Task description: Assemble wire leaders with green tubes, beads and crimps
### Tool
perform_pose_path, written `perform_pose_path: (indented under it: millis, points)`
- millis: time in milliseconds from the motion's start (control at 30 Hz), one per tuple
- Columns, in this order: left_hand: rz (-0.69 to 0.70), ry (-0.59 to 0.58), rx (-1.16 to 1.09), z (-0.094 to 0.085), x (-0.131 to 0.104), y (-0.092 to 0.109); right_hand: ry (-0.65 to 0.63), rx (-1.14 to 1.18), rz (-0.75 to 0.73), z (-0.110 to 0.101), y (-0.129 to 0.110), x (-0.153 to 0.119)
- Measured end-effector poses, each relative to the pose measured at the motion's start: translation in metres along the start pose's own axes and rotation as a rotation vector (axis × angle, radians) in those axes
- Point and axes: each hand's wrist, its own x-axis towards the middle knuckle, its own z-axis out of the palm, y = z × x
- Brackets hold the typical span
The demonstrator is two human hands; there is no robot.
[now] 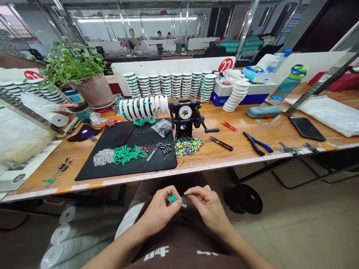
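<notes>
Above my lap, in front of the table edge, my left hand (160, 210) closes around a small cluster of green bead-like pieces (172, 198). Thin pale ends stick out of it toward the right. My right hand (209, 206) pinches thumb against forefinger beside these ends; whatever lies in the pinch is too small to make out. On the table ahead, a black mat (95, 144) carries green tube-shaped pieces (127, 155), small silver-grey pieces (103, 157) and dark-bodied parts (165, 148). Multicoloured beads (188, 147) lie in a heap right of the mat.
A black hand-cranked winder (185, 116) with white spools (143, 107) stands mid-table. To its right lie snips (221, 143), a red lighter (229, 126), pliers (257, 144) and a phone (306, 127). Stacked spools (176, 85) line the back, beside a potted plant (91, 89).
</notes>
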Motion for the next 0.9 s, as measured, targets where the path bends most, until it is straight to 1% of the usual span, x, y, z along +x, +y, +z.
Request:
perform_pose_path:
  millis: [133,233,300,433,467,533,567,633,733,800,900]
  points:
    - [-0.002,-0.002,0.001,-0.001,0.001,0.0,-0.045,0.066,0.014,0.0,0.001,-0.001]
    - [-0.003,-0.018,-0.013,-0.001,0.002,-0.002,-0.07,0.158,0.056,0.0,0.001,-0.001]
    - [-0.011,-0.053,-0.05,-0.001,0.003,-0.005,-0.107,0.273,0.104,0.001,-0.002,0.001]
    - [-0.054,-0.166,-0.139,0.0,0.003,-0.011,-0.264,0.591,0.235,0.003,-0.01,0.005]
    - [-0.066,-0.196,-0.154,0.001,0.003,-0.011,-0.284,0.655,0.267,0.003,-0.011,0.006]
    - [-0.06,-0.234,-0.162,0.001,0.001,-0.011,-0.271,0.751,0.321,0.006,-0.013,0.007]
    - [-0.045,-0.241,-0.153,0.001,0.001,-0.01,-0.237,0.778,0.335,0.007,-0.012,0.007]
    - [-0.014,-0.218,-0.112,0.001,0.0,-0.008,-0.146,0.758,0.321,0.009,-0.011,0.007]
    - [-0.012,-0.093,0.001,-0.001,-0.001,-0.007,-0.038,0.597,0.244,0.011,-0.007,0.005]
    - [0.004,-0.003,0.11,-0.002,0.0,-0.008,0.005,0.499,0.205,0.013,-0.006,0.004]
    - [0.093,0.081,0.285,-0.004,0.0,-0.011,0.037,0.419,0.169,0.016,-0.005,0.002]
